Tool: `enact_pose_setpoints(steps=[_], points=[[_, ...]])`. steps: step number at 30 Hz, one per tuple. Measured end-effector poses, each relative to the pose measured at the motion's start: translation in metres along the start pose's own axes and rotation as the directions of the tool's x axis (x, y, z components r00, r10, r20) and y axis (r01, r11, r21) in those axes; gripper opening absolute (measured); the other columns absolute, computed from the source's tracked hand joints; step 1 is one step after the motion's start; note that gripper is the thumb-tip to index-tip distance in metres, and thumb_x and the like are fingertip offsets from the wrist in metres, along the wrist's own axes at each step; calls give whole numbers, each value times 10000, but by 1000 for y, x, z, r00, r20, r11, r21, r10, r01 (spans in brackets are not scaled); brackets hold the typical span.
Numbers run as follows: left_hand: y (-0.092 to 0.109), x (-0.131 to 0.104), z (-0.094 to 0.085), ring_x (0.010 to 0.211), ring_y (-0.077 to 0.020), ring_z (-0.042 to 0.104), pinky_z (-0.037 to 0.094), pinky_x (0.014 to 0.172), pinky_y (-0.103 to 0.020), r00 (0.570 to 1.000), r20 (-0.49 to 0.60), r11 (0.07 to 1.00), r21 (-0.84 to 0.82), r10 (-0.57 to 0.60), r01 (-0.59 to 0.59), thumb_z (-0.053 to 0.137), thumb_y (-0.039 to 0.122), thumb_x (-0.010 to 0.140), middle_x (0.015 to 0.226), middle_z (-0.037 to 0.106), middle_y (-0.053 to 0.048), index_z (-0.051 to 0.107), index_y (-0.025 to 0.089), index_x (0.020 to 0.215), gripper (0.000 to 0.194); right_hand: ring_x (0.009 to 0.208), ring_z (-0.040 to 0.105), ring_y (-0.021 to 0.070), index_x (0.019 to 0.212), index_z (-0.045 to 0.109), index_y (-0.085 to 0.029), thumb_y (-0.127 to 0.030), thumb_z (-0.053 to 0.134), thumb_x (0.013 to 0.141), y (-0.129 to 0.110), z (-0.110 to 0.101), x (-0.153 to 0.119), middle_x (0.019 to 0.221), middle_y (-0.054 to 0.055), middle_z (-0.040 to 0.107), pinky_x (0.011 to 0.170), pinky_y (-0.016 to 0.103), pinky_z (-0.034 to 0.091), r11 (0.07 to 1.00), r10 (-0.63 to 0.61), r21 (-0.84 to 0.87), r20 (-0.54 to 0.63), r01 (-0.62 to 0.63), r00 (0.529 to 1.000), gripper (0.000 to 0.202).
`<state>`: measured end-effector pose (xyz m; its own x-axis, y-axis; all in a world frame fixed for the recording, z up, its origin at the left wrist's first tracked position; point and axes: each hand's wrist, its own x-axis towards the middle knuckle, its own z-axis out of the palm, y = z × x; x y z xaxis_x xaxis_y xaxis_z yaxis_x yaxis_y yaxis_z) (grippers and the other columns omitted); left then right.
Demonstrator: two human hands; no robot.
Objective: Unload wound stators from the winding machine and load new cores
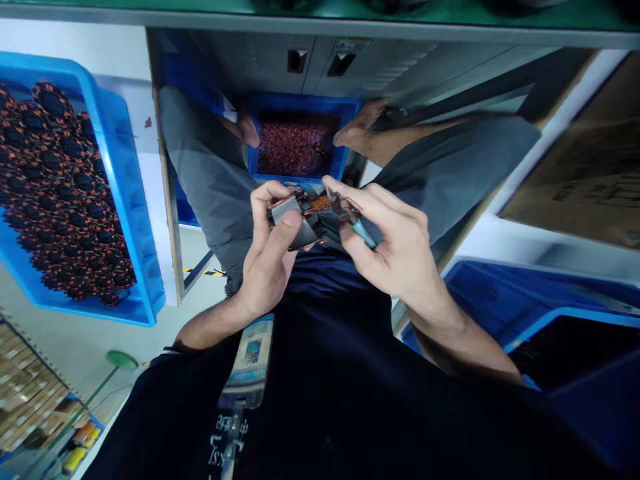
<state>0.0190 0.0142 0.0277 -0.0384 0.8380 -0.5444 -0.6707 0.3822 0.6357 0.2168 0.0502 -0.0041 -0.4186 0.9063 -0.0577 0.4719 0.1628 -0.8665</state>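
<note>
My left hand is closed around a dark grey metal core with copper windings, its thumb pressed on the core's side. Orange copper wire sticks out from the core's right side and lower edge. In my right hand is a small cutter-like tool with a light blue handle, its dark metal jaws near the copper wire. The fingers partly hide the tool, and whether its jaws touch the wire is too blurred to tell.
Below, between the feet, sits a blue bin of reddish copper scraps. At left a blue crate holds many wound cores. Blue bins and a cardboard box are at right. A green-topped bench edge crosses the top.
</note>
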Motion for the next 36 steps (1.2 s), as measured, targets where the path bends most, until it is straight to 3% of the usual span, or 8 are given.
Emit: enact_pose_setpoints(steps=[5,12,20,24,27,30,33,36], points=[[0,-3,4,1084,-219,702,695,920,-315,1000,-18,997,74,15,-14,894,426,1098,1271,671,-19,708,370,1226,233,1091,780,300,1787,660,-351,-194,653,1059,-10,-10,-11,1247,84,814,1078,523,703,988,-123,-99,-17,120,992,745],[-17,1,-17,1401,-267,646,562,1330,-433,966,181,966,152,183,-211,841,423,1123,1433,597,-38,703,424,1370,283,932,798,245,1679,762,-373,-190,688,1046,-17,-10,-15,1113,40,850,934,399,731,993,-78,-88,5,78,997,663],[-17,-2,-16,1399,-282,629,520,1323,-496,950,188,922,252,251,-293,826,452,1127,1433,599,-43,654,370,1372,311,768,745,185,1603,823,-303,-131,714,1051,-19,-5,-14,1106,30,904,796,333,699,989,-137,-64,-56,134,989,588],[-25,4,-23,1372,-259,622,522,1308,-448,957,156,946,178,246,-272,862,412,1108,1441,610,-41,702,382,1370,308,919,874,206,1446,902,-260,-113,769,1085,-14,0,-6,1211,52,941,876,318,722,993,-118,-9,-74,117,990,412],[-26,10,-29,1233,-222,647,575,1235,-396,973,108,959,179,203,-220,890,432,1102,1345,611,-21,691,377,1305,291,1017,910,241,1405,917,-258,-186,779,1096,-3,7,0,1251,49,941,953,345,742,992,-39,116,-28,42,999,346],[-24,10,-35,1183,-211,647,587,1228,-406,984,72,964,199,164,-176,852,454,1136,1338,594,-17,645,365,1309,284,804,831,205,1439,898,-242,-336,800,1115,5,11,2,1018,25,909,784,311,688,971,94,216,38,-100,995,351],[-20,7,-40,1353,-257,618,532,1301,-453,956,120,898,329,267,-292,798,459,1166,1439,586,-48,639,368,1381,283,645,685,158,1442,876,-233,-488,874,1094,1,15,1,859,-8,813,648,279,586,933,106,336,79,-126,991,431],[-16,5,-43,1419,-330,609,527,1292,-529,873,272,739,464,406,-488,836,522,1138,1436,619,-101,667,339,1413,371,615,602,136,1197,879,-225,-528,968,1029,-9,20,4,793,-32,732,627,276,541,907,9,420,61,-34,998,358]])
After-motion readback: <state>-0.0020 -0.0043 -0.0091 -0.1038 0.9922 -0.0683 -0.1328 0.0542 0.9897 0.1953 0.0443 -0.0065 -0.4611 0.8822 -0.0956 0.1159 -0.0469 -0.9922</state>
